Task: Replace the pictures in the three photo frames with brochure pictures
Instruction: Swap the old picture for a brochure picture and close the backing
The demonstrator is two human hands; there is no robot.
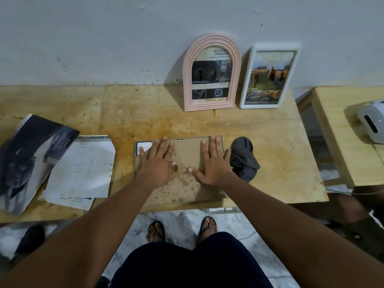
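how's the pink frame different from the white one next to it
The pink frame has an arched top and ribbed border; the white frame is rectangular with rounded corners and a smooth border. The pink one shows a dashboard page, the white one yellow vehicles. Both stand leaning against the wall on the table.

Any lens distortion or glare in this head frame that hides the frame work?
Head view: wide-angle bending curves the table edge; light is dim and even; soft haze on the white frame, no harsh glare; both hands on the backing board are clear.
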